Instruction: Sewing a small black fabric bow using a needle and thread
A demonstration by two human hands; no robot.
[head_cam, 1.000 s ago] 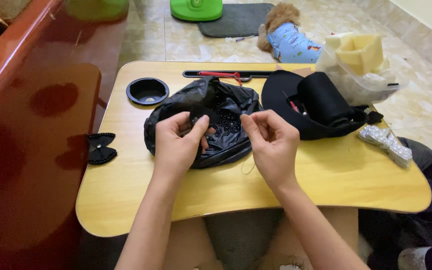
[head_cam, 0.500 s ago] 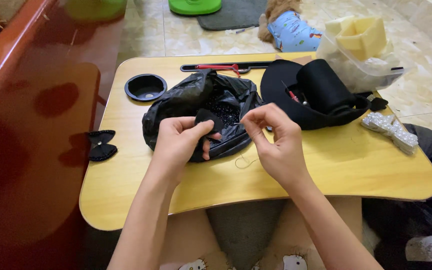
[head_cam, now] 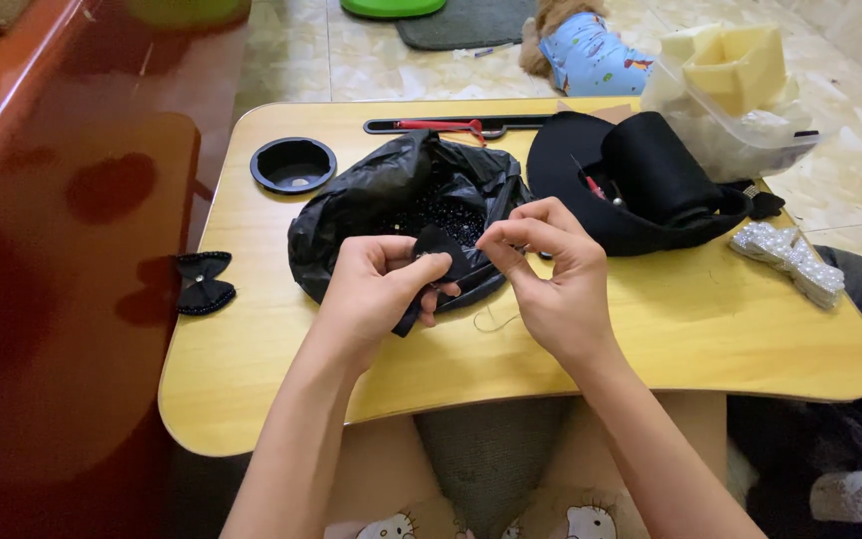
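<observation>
Small black fabric bow piece [head_cam: 438,262] pinched by left hand [head_cam: 381,284], just in front of crumpled black plastic bag [head_cam: 391,200]. Thin thread [head_cam: 496,321] pinched by right hand [head_cam: 551,269], fingertips pressed together. Risk judged: thread snagged or tangled if pulled hard; beads spilled from bag if nudged.

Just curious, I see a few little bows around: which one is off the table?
The black bow on the red-brown surface left of the table. The pearly white bow lies on the table's right end; another black piece is in the left hand.

Now pinching a small black fabric piece [head_cam: 438,246] up off the black plastic bag [head_cam: 371,210] in the left hand [head_cam: 381,284], right hand [head_cam: 551,279] drawing in close against it, fingertips meeting where before spread apart.
</observation>
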